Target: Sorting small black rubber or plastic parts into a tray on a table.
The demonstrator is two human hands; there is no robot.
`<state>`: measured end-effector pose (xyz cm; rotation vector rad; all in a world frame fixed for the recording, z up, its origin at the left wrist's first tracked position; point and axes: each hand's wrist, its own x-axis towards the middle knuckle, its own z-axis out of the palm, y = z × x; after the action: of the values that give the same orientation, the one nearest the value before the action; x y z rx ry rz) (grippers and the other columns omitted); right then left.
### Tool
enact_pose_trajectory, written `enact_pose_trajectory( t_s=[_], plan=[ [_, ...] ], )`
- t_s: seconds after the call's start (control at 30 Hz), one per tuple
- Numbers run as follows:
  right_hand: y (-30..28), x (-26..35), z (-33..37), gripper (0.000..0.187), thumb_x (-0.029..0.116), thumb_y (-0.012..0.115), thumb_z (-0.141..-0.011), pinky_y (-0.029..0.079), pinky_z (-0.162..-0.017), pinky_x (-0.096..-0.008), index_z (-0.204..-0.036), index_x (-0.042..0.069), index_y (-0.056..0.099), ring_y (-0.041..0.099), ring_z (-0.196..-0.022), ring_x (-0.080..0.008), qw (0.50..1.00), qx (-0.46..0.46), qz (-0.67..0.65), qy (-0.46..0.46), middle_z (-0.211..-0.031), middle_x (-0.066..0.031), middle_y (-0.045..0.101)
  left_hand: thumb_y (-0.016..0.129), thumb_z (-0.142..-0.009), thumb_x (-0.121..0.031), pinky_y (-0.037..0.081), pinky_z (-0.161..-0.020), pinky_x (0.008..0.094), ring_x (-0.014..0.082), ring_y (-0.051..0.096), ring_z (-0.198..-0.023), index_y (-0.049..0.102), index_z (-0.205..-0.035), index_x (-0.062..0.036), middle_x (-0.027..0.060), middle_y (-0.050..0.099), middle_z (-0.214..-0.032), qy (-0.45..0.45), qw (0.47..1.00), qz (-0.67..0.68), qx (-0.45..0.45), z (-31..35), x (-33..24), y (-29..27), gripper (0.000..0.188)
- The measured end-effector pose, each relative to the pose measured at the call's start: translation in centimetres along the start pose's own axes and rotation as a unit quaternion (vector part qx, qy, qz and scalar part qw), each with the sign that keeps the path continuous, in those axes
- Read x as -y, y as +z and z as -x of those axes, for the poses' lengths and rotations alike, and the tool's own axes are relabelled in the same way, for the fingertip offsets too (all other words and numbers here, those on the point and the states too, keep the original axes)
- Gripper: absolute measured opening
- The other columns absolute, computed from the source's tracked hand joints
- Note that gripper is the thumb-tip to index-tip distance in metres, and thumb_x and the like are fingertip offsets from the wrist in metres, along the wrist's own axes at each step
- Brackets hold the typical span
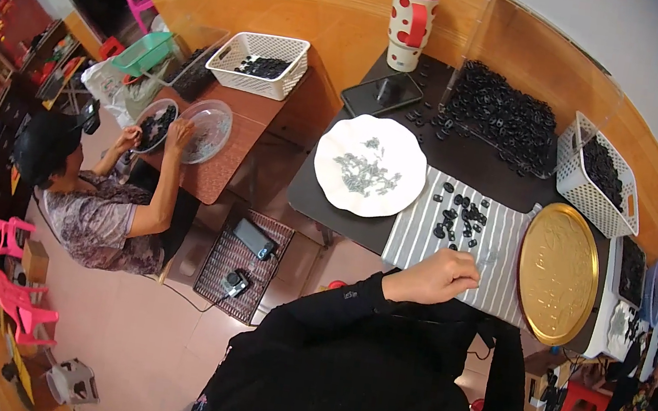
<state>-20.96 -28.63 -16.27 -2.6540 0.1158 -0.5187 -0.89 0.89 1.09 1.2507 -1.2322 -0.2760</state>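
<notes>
My left hand (438, 276) is over the near edge of a grey-and-white striped cloth (417, 236), its fingers curled together. Whatever may be between the fingertips is hidden. Several small black oval pieces (450, 217) lie scattered on the cloth just beyond it. Left of the cloth, a white scalloped plate (335, 174) carries a loose heap of small greyish clear pieces (365, 174). A round gold tray (558, 276) with a raised pattern overlaps the cloth's right side. My right sleeve (502, 398) shows at the lower right, but the right hand does not.
A clear bin heaped with black pieces (501, 108) sits at the back, beside a white basket (597, 197). A phone (382, 93) and a dotted tumbler (410, 28) stand behind the plate. To the left, another person (96, 215) handles bowls at a red-brown table (253, 115).
</notes>
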Motion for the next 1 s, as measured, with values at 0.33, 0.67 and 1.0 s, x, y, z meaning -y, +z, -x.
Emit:
enact_pose_trajectory(
  t_s=[0.33,0.67,1.0],
  plan=[
    [-4.6,-15.4,20.1,0.034,0.021,0.067,-0.087,0.049,-0.085,-0.0396,-0.114,0.0,0.063,0.063,-0.098,-0.0339,0.996,0.067,-0.061,-0.01,-0.104,-0.0195,0.067,0.064,-0.087,-0.005,0.046,-0.059,0.0347,0.0266,0.06,-0.067,0.065,-0.089,0.004,0.0136,0.06,-0.078,-0.028,0.999,-0.009,0.019,-0.8,0.1,0.0,0.009],
    [6.3,-12.8,3.0,0.036,0.023,0.067,-0.087,0.049,-0.085,-0.0396,-0.115,0.0,0.062,0.063,-0.099,-0.0334,0.975,0.151,-0.149,-0.06,-0.105,-0.0196,0.066,0.066,-0.086,-0.005,0.046,-0.061,0.0324,0.0236,0.061,-0.069,0.066,-0.091,0.0026,0.0115,0.063,-0.08,-0.056,0.998,-0.015,0.006,-0.9,-0.2,-0.1,0.009],
    [10.0,-11.2,3.1,0.037,0.024,0.067,-0.087,0.049,-0.085,-0.0395,-0.116,0.0,0.062,0.063,-0.099,-0.0328,0.954,0.219,-0.193,-0.066,-0.106,-0.0197,0.066,0.067,-0.085,-0.005,0.046,-0.062,0.0323,0.0225,0.061,-0.069,0.066,-0.09,0.0036,0.0114,0.063,-0.08,-0.054,0.999,-0.002,0.004,-1.2,-0.1,0.0,0.01]
  ],
)
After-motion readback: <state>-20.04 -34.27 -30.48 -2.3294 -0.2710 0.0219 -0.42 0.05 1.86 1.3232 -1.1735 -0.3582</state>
